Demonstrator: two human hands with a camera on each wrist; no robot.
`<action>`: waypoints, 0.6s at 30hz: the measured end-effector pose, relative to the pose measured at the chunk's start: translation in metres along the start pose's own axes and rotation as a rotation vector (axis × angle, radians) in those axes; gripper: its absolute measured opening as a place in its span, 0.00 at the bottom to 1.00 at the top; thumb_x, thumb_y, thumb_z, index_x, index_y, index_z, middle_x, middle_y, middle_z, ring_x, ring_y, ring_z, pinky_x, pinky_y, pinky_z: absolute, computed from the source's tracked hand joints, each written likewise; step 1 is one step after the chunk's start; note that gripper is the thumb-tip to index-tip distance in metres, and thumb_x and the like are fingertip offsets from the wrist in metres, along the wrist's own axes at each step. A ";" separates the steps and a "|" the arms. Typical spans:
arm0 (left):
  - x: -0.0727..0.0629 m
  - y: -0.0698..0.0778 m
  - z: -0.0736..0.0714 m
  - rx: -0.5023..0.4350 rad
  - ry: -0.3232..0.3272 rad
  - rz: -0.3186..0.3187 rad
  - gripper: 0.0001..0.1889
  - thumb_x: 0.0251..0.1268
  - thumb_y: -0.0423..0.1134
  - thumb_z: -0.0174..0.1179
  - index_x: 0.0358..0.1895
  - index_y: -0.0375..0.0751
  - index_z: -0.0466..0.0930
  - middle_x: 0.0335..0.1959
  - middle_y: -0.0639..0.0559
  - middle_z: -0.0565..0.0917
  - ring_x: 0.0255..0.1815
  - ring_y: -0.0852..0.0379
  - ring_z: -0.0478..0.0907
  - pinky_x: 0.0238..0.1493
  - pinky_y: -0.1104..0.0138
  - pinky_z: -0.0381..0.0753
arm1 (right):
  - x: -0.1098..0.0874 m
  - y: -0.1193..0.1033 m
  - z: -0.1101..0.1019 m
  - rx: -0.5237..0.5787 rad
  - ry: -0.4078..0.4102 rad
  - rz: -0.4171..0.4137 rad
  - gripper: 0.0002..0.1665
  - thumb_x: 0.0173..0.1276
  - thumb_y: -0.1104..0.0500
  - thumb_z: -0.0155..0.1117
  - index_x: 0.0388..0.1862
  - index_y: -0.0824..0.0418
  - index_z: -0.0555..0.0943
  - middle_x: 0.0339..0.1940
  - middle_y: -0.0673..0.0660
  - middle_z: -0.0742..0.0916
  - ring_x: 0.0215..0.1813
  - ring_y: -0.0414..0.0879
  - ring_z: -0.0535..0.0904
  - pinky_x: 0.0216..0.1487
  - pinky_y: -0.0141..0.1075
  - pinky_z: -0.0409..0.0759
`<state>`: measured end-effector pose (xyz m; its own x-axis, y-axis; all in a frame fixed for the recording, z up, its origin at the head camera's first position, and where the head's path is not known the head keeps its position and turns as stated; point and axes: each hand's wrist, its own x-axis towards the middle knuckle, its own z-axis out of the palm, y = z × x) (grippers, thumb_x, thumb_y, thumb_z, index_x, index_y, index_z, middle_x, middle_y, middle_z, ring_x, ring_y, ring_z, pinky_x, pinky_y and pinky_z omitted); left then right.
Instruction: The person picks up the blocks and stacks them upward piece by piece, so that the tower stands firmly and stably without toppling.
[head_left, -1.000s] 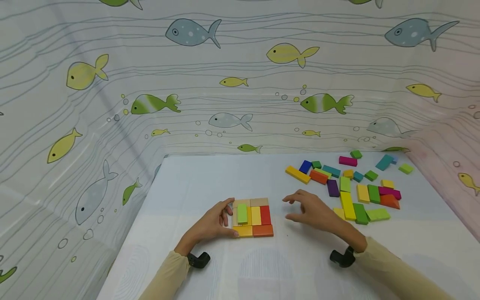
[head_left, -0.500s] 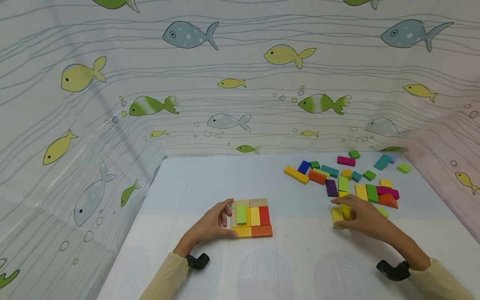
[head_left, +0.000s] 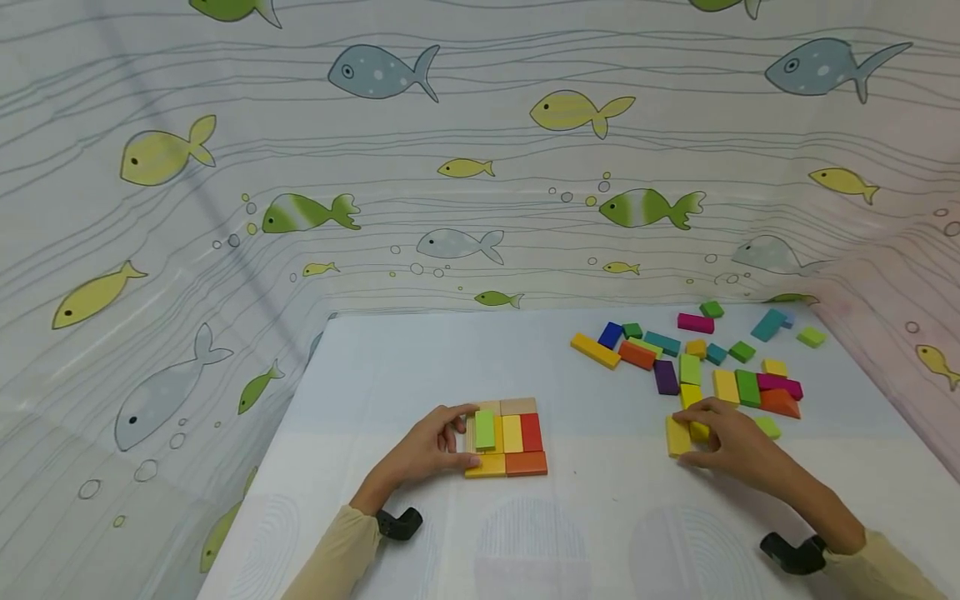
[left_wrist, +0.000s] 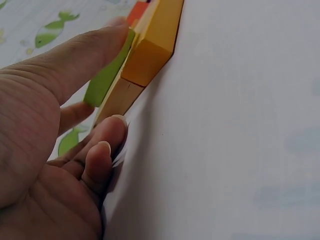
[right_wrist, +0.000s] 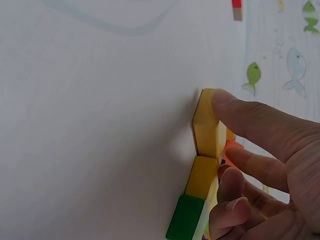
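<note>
A flat square of toy building blocks [head_left: 522, 464] lies on the table, made of plain wood, yellow, orange and red pieces. A light green block [head_left: 485, 430] rests on top of it. My left hand [head_left: 423, 450] holds the square's left side, thumb at the near yellow block and index finger at the far wooden one. Its other fingers curl loosely beside the edge. To the right, my right hand [head_left: 727, 437] pinches a yellow block [head_left: 677, 437] between thumb and index finger at its ends. That block still lies among the loose blocks, beside another yellow one partly hidden by the hand.
Several loose blocks spread over the table's back right, among them a purple block [head_left: 665, 377], an orange-red block [head_left: 637, 356] and a long yellow-orange block [head_left: 596, 351]. A fish-patterned curtain [head_left: 465, 125] stands behind and at both sides of the white table [head_left: 405, 358].
My right hand has moved right, away from the square, to the loose yellow block, and its thumb and index finger have closed on it. The left hand stays at the square.
</note>
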<state>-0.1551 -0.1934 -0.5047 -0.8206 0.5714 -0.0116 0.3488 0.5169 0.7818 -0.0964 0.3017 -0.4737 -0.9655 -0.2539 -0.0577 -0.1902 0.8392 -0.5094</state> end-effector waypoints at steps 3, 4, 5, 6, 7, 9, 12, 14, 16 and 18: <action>0.001 0.001 0.001 0.010 0.008 -0.011 0.40 0.59 0.54 0.76 0.74 0.52 0.72 0.47 0.52 0.74 0.35 0.56 0.73 0.38 0.67 0.75 | 0.001 -0.002 0.001 -0.008 0.006 0.004 0.37 0.52 0.51 0.85 0.61 0.61 0.85 0.53 0.64 0.80 0.38 0.45 0.73 0.32 0.29 0.78; 0.001 0.002 0.001 0.012 0.011 -0.016 0.39 0.59 0.54 0.76 0.73 0.52 0.72 0.47 0.52 0.74 0.35 0.56 0.73 0.37 0.67 0.75 | 0.002 -0.002 0.001 -0.010 0.007 0.005 0.38 0.52 0.51 0.86 0.61 0.61 0.84 0.54 0.64 0.80 0.37 0.45 0.73 0.32 0.29 0.78; 0.001 0.002 0.001 0.017 0.014 -0.020 0.39 0.59 0.55 0.76 0.73 0.53 0.72 0.46 0.53 0.74 0.35 0.57 0.73 0.37 0.68 0.75 | 0.002 -0.003 0.001 -0.014 0.008 0.005 0.38 0.52 0.51 0.86 0.61 0.61 0.84 0.54 0.65 0.80 0.37 0.44 0.73 0.32 0.29 0.78; 0.001 0.002 0.002 0.017 0.019 -0.017 0.39 0.59 0.54 0.76 0.73 0.53 0.72 0.46 0.53 0.74 0.34 0.57 0.72 0.37 0.68 0.75 | 0.003 -0.003 0.001 -0.019 0.005 0.004 0.39 0.52 0.50 0.86 0.61 0.61 0.84 0.54 0.66 0.80 0.38 0.44 0.73 0.31 0.28 0.78; 0.001 0.002 0.002 0.018 0.024 -0.015 0.38 0.59 0.54 0.76 0.73 0.52 0.73 0.46 0.53 0.74 0.34 0.57 0.72 0.36 0.68 0.74 | 0.003 -0.003 0.002 -0.021 0.000 0.008 0.39 0.51 0.50 0.86 0.62 0.61 0.84 0.55 0.66 0.80 0.38 0.45 0.74 0.32 0.28 0.78; 0.001 0.002 0.003 0.022 0.032 -0.014 0.37 0.60 0.54 0.76 0.72 0.52 0.73 0.45 0.53 0.75 0.34 0.57 0.72 0.36 0.68 0.74 | 0.004 -0.002 0.002 -0.023 -0.010 0.010 0.40 0.51 0.50 0.86 0.62 0.61 0.83 0.56 0.68 0.79 0.39 0.45 0.75 0.32 0.29 0.79; 0.001 0.002 0.003 0.025 0.040 -0.015 0.36 0.61 0.54 0.75 0.72 0.52 0.73 0.45 0.53 0.74 0.33 0.58 0.71 0.36 0.68 0.73 | 0.005 -0.001 0.003 -0.035 -0.020 0.000 0.40 0.51 0.50 0.86 0.62 0.61 0.83 0.56 0.67 0.80 0.43 0.51 0.78 0.37 0.35 0.84; 0.001 0.002 0.004 0.024 0.040 -0.016 0.36 0.61 0.55 0.74 0.72 0.52 0.73 0.45 0.53 0.74 0.33 0.58 0.71 0.36 0.67 0.73 | 0.006 -0.002 0.004 -0.041 -0.014 -0.011 0.40 0.50 0.50 0.86 0.62 0.60 0.84 0.54 0.65 0.81 0.48 0.55 0.79 0.41 0.41 0.86; 0.001 0.002 0.004 0.025 0.041 -0.019 0.36 0.62 0.55 0.74 0.72 0.53 0.73 0.45 0.53 0.74 0.34 0.57 0.71 0.36 0.67 0.73 | 0.007 -0.004 0.005 -0.041 0.004 -0.026 0.39 0.51 0.49 0.86 0.61 0.59 0.84 0.53 0.62 0.82 0.50 0.56 0.79 0.43 0.44 0.86; 0.000 0.002 0.004 0.024 0.040 -0.022 0.36 0.62 0.55 0.74 0.72 0.53 0.73 0.45 0.53 0.75 0.34 0.57 0.71 0.36 0.67 0.73 | 0.010 -0.008 0.006 -0.027 0.026 -0.040 0.38 0.51 0.48 0.86 0.61 0.58 0.85 0.53 0.60 0.82 0.51 0.56 0.78 0.44 0.46 0.85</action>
<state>-0.1529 -0.1899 -0.5054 -0.8455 0.5339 -0.0027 0.3411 0.5441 0.7666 -0.1035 0.2895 -0.4751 -0.9613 -0.2749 -0.0157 -0.2328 0.8417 -0.4871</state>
